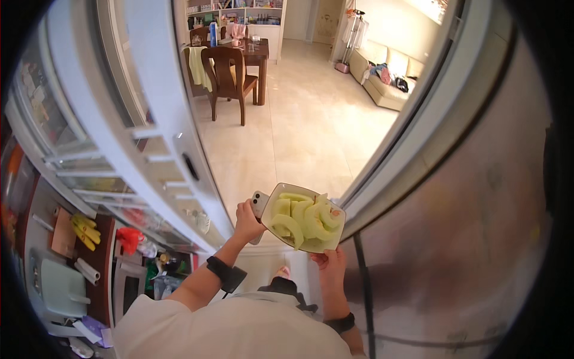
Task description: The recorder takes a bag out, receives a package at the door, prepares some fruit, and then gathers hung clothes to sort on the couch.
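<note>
Sliced pale green melon (pixel 307 217) lies in a squarish white dish (pixel 280 190) with a dark rim, held out in front of my body. My right hand (pixel 330 260) grips the dish at its near right edge. In my left hand (pixel 248 223) is a white smartphone (pixel 258 202), its rear cameras facing up. That hand is also against the dish's left edge; how far its fingers reach under the dish is hidden.
I stand at a doorway between a white sliding door (pixel 157 89) and a glossy panel (pixel 448 251). Beyond are a wooden chair (pixel 226 67), a dining table (pixel 260 49) and a sofa (pixel 381 87). At left, bananas (pixel 85 231) lie on a counter.
</note>
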A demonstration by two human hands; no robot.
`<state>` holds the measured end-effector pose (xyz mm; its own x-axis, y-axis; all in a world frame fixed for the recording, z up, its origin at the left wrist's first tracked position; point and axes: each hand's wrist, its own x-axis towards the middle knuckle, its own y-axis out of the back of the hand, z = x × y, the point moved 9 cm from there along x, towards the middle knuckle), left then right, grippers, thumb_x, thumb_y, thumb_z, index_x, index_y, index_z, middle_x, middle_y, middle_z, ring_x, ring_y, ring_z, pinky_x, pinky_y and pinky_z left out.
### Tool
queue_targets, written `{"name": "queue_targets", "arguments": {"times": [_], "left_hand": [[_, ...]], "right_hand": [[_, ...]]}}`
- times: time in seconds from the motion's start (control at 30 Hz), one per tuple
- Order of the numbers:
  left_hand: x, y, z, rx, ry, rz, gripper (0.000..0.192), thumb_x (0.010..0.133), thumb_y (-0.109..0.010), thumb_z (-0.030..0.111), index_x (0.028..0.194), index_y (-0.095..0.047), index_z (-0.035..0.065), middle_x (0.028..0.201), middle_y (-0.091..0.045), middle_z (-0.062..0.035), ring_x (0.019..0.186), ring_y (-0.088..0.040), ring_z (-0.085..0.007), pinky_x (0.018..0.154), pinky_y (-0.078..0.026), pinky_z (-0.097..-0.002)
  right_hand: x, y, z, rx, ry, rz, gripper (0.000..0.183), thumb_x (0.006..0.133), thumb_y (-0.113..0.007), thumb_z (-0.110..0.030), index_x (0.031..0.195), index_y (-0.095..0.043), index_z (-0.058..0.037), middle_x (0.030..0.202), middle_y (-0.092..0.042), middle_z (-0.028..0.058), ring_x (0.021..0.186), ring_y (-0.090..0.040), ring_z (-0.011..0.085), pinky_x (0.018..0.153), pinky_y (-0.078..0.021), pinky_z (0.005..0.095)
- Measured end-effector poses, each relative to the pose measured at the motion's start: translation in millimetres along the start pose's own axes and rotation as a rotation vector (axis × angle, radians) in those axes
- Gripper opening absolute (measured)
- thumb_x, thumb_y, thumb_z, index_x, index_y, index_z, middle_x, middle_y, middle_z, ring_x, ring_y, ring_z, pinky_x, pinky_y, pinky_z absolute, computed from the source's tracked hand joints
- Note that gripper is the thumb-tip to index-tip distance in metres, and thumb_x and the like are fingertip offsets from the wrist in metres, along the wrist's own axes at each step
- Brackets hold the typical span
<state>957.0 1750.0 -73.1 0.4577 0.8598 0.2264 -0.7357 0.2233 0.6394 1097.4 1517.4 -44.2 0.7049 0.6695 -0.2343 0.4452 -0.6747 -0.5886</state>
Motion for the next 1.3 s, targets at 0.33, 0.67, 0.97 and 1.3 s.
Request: {"name": "queue_targets", "arguments": {"times": [0.33, 0.67, 0.97, 1.3], "left_hand": [[243, -93, -44, 0.085, 0.177, 0.042, 0.089, 0.045, -0.077, 0.035, 0.112, -0.031, -0.0033, 0.104, -0.037, -0.0225, 0.097, -0.037, -0.0367, 0.084, -0.034, -0.0431], [492, -155, -100, 0.12, 0.268, -0.164, 0.079, 0.05, -0.07, 0.025, 0.112, -0.029, -0.0016, 0.108, -0.033, -0.0219, 0.1, -0.035, -0.0359, 0.086, -0.034, -0.0429], [709, -181, -149, 0.113, 0.337, -0.114, 0.085, 0.05, -0.071, 0.026, 0.116, -0.026, -0.0023, 0.109, -0.031, -0.0214, 0.103, -0.033, -0.035, 0.088, -0.032, -0.042], [902, -189, -182, 0.126, 0.497, 0.088, 0.088, 0.052, -0.07, 0.027, 0.119, -0.023, -0.0055, 0.112, -0.029, -0.0208, 0.105, -0.032, -0.0352, 0.09, -0.031, -0.0402]], "right_hand": [[259, -53, -15, -0.012, -0.025, 0.026, 0.021, 0.077, -0.043, -0.003, 0.097, -0.047, 0.0022, 0.078, -0.058, 0.0105, 0.061, -0.059, 0.0189, 0.056, -0.0491, 0.0244], [521, -89, -15, -0.03, 0.007, 0.096, 0.022, 0.077, -0.044, -0.005, 0.097, -0.048, 0.0027, 0.079, -0.058, 0.011, 0.062, -0.059, 0.0188, 0.055, -0.0496, 0.0248], [768, -151, -26, -0.048, -0.019, 0.072, 0.019, 0.077, -0.043, -0.005, 0.093, -0.049, 0.0031, 0.074, -0.059, 0.0123, 0.059, -0.059, 0.0201, 0.053, -0.0501, 0.0238], [1063, -269, -34, -0.244, -0.168, -0.184, 0.018, 0.081, -0.048, -0.014, 0.091, -0.05, 0.0009, 0.075, -0.058, 0.0099, 0.061, -0.058, 0.0173, 0.058, -0.0472, 0.0244]]}}
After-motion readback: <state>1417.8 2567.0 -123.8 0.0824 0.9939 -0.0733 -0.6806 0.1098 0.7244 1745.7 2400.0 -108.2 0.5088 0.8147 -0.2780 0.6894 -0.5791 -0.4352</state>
